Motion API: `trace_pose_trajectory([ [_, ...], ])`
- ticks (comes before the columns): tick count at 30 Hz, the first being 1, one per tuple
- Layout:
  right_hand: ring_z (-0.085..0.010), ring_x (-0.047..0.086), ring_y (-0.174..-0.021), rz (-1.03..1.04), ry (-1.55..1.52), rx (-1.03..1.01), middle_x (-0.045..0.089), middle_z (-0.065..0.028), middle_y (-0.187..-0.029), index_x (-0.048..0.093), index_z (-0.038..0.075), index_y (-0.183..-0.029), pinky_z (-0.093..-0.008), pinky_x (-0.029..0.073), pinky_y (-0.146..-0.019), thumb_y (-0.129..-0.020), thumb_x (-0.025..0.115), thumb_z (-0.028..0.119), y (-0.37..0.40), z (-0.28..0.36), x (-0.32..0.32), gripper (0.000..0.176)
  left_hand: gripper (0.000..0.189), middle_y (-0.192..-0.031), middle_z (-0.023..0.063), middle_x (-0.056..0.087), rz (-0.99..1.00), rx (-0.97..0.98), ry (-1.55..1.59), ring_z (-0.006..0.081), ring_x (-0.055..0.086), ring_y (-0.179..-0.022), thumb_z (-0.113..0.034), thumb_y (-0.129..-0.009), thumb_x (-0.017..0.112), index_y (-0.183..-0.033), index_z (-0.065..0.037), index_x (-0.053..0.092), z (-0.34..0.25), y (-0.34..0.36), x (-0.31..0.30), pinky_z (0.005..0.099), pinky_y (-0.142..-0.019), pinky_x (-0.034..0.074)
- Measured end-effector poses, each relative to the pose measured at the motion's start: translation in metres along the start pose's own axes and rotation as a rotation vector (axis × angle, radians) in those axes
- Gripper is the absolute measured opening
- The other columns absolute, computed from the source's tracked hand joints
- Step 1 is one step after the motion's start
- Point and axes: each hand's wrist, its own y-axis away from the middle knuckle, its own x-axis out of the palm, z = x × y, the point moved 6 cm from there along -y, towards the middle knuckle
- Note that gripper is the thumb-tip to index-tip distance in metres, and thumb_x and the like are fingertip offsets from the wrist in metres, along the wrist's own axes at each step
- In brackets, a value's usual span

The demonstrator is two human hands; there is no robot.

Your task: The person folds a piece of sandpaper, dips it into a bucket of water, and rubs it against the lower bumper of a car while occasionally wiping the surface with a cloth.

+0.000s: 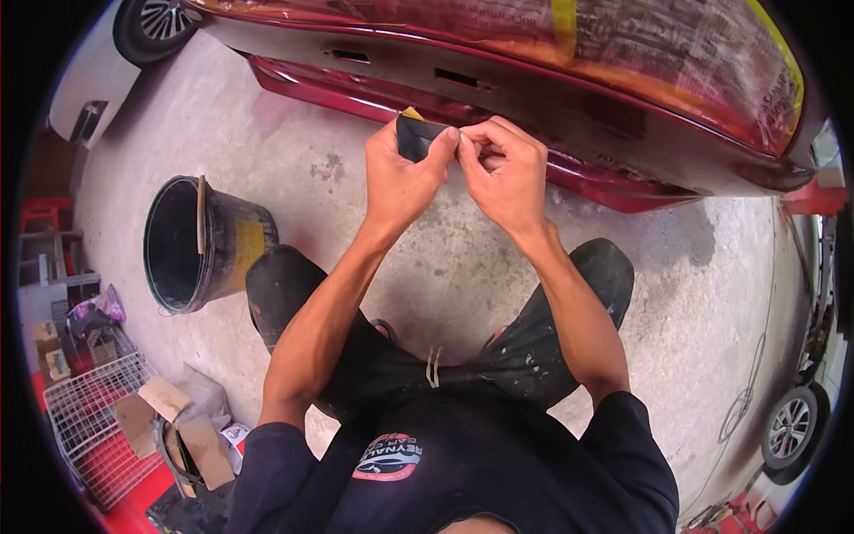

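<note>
A small dark grey sheet with a yellowish edge, which looks like sandpaper [414, 139], is up in front of the car's rear end. My left hand [402, 173] is closed on it, the thumb pressed over its face. My right hand [509, 169] is pinched at the sheet's right end, its fingertips against my left thumb; the bit between those fingers is mostly hidden. Just beyond both hands is the dark red car bumper [614, 178], and above it the car's rear panel [534, 98] has rectangular cut-outs.
A black bucket [258, 222] stands on the concrete floor [329, 169] by my left knee. Newspaper masking [649, 44] covers the car's glass. A wire rack [98, 400] and an opened cardboard box [205, 445] lie at lower left. A car wheel [794, 427] is at right.
</note>
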Motion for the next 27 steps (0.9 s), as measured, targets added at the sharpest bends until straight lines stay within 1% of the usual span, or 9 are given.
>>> trace_pose_trajectory([
  [3,-0.0084,0.07,-0.077,0.005,0.0,-0.005,0.069,-0.006,-0.086,0.074,-0.006,-0.096,-0.0226,0.057,-0.061,-0.096,0.073,-0.002,0.002,0.002,0.002,0.004,0.015,-0.074,0.0049,0.072,-0.022,0.015,-0.014,0.0068,0.062,-0.059,-0.01,-0.096,0.077,-0.088,0.0,0.07,0.003,-0.007,-0.005,0.0239,-0.052,0.047],
  [6,-0.0123,0.07,-0.072,-0.034,-0.122,0.051,0.07,-0.0082,-0.084,0.077,-0.003,-0.096,-0.0267,0.059,-0.062,-0.094,0.076,0.002,0.001,0.005,0.005,0.006,0.014,-0.075,0.0056,0.072,-0.101,-0.099,0.155,0.0084,0.062,-0.059,-0.011,-0.096,0.078,-0.09,-0.001,0.07,-0.006,-0.014,-0.021,0.0249,-0.052,0.048],
  [7,-0.0123,0.07,-0.073,-0.025,-0.125,0.06,0.07,-0.0082,-0.085,0.077,-0.003,-0.097,-0.0267,0.06,-0.063,-0.094,0.076,0.002,0.0,0.003,0.004,0.006,0.013,-0.077,0.0066,0.072,-0.072,-0.084,0.228,0.0097,0.063,-0.059,-0.012,-0.097,0.078,-0.093,-0.001,0.072,-0.013,-0.015,-0.022,0.0252,-0.053,0.049],
  [9,-0.0124,0.071,-0.074,-0.007,-0.131,0.083,0.072,-0.0082,-0.088,0.077,-0.002,-0.099,-0.0266,0.061,-0.065,-0.094,0.077,0.003,-0.001,-0.002,0.003,0.007,0.013,-0.078,0.0062,0.072,-0.017,-0.047,0.193,0.0093,0.063,-0.061,-0.012,-0.097,0.078,-0.095,-0.001,0.072,-0.019,-0.013,-0.021,0.0248,-0.054,0.049],
  [12,-0.0132,0.074,-0.077,-0.036,-0.329,0.22,0.074,-0.0071,-0.089,0.077,-0.001,-0.102,-0.027,0.063,-0.067,-0.096,0.075,0.004,0.002,-0.001,0.006,0.008,0.012,-0.078,0.0052,0.072,0.038,-0.019,0.174,0.0083,0.063,-0.062,-0.011,-0.097,0.078,-0.098,0.0,0.073,-0.019,-0.009,-0.016,0.0239,-0.055,0.049],
  [15,-0.0144,0.076,-0.082,-0.009,-0.393,0.229,0.075,-0.0059,-0.09,0.076,-0.002,-0.103,-0.0275,0.064,-0.069,-0.098,0.073,0.004,0.002,-0.005,0.006,0.008,0.013,-0.078,0.0038,0.072,0.084,-0.011,0.15,0.007,0.062,-0.063,-0.011,-0.097,0.078,-0.101,0.0,0.074,-0.02,-0.006,-0.011,0.0229,-0.056,0.049],
  [18,-0.014,0.075,-0.084,0.062,-0.373,0.222,0.076,-0.0094,-0.096,0.072,-0.004,-0.109,-0.029,0.064,-0.075,-0.104,0.069,0.008,0.002,-0.004,0.006,0.014,0.012,-0.08,0.0043,0.072,0.116,0.016,0.069,0.0072,0.062,-0.065,-0.01,-0.098,0.077,-0.102,0.001,0.074,-0.022,-0.005,-0.009,0.0229,-0.057,0.049],
  [25,-0.014,0.074,-0.084,0.043,-0.35,0.222,0.076,-0.0093,-0.094,0.072,-0.006,-0.108,-0.03,0.064,-0.076,-0.104,0.068,0.006,0.003,-0.011,0.006,0.013,0.01,-0.08,0.0006,0.073,0.07,0.222,-0.069,0.0045,0.063,-0.071,-0.01,-0.097,0.076,-0.1,0.0,0.075,-0.029,0.005,-0.001,0.0221,-0.064,0.05],
  [27,-0.0138,0.074,-0.084,0.047,-0.358,0.262,0.076,-0.0095,-0.095,0.072,-0.006,-0.108,-0.0303,0.064,-0.076,-0.104,0.067,0.005,0.004,-0.009,0.005,0.013,0.008,-0.082,0.0009,0.073,0.067,0.161,-0.052,0.0051,0.063,-0.073,-0.008,-0.097,0.076,-0.099,0.0,0.074,-0.023,0.0,-0.004,0.0231,-0.066,0.051],
])
